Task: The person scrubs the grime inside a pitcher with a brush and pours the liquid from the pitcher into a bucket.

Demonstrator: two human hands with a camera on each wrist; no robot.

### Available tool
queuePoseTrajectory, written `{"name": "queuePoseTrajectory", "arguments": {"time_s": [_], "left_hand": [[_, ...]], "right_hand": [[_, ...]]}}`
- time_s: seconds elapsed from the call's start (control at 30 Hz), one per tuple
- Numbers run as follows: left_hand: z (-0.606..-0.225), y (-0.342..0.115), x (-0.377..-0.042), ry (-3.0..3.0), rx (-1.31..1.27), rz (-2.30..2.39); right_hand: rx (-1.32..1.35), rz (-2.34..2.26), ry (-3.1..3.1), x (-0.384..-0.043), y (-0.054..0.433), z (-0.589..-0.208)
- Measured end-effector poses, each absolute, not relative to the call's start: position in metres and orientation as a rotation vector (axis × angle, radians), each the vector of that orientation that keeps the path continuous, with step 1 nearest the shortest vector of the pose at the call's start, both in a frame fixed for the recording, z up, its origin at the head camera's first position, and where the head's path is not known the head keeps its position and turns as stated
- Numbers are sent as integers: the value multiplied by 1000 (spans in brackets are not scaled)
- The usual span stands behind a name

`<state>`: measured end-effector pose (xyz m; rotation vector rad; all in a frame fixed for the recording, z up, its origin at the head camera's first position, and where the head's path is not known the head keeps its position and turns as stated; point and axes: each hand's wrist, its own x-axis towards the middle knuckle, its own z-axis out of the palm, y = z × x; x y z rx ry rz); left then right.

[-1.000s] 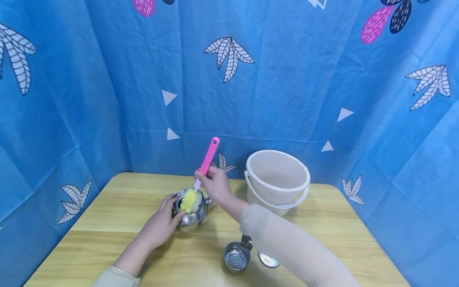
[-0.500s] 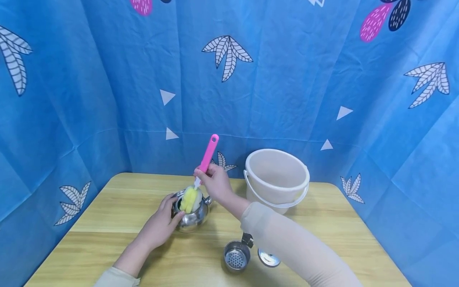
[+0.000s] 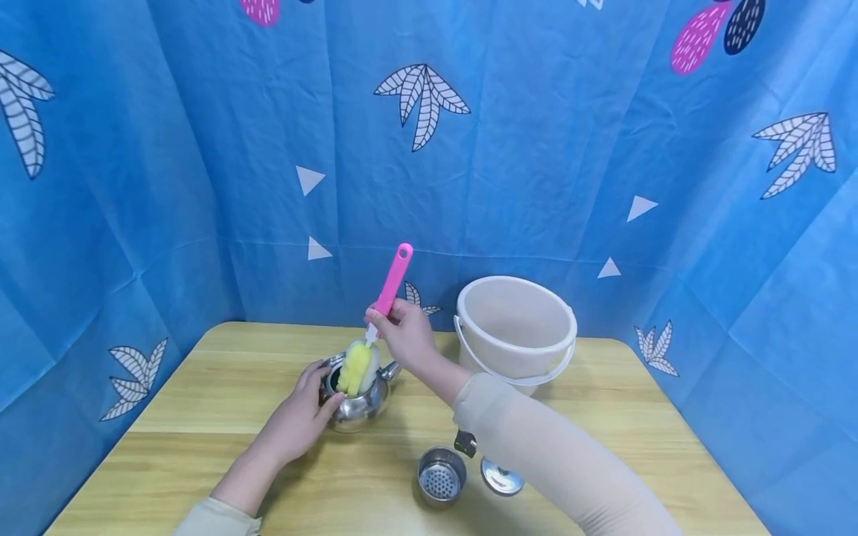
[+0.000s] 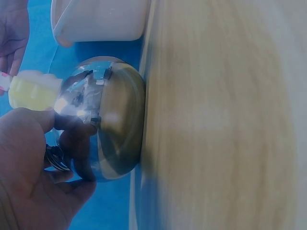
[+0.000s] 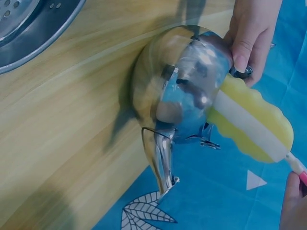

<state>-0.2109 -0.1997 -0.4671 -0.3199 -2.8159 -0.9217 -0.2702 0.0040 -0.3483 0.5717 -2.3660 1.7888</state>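
A shiny steel teapot (image 3: 360, 412) stands on the wooden table, its spout pointing right. My left hand (image 3: 302, 413) grips its rim from the left, thumb in front and fingers behind. In my right hand (image 3: 409, 336) is a sponge brush, pinched low on its pink handle (image 3: 395, 275). The yellow and white sponge head (image 5: 256, 125) slants down into the pot's mouth, with much of it showing above the rim and its lower end hidden inside. From the left wrist view, the pot's rounded body (image 4: 122, 115) shows beside my fingers.
A white bucket (image 3: 469, 365) with its handle down stands at the back right. Nearer the front are a steel strainer cup (image 3: 441, 476), a small black piece (image 3: 465, 443) and a round metal lid (image 3: 501, 476), close to my right sleeve. Blue curtain (image 3: 429, 193) hangs behind the table.
The brush has risen slightly in my right hand, so more of the sponge shows above the pot's rim. My left hand keeps its grip, and the spout has swung up slightly.
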Motion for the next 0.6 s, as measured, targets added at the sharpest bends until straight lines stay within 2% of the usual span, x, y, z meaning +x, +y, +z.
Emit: {"name": "queuePoseTrajectory", "arguments": {"time_s": [0.6], "left_hand": [[-466,-200,-210,-2824,-309,-951]], "right_hand": [[669,1741,-2316,-268,11,-344]]}}
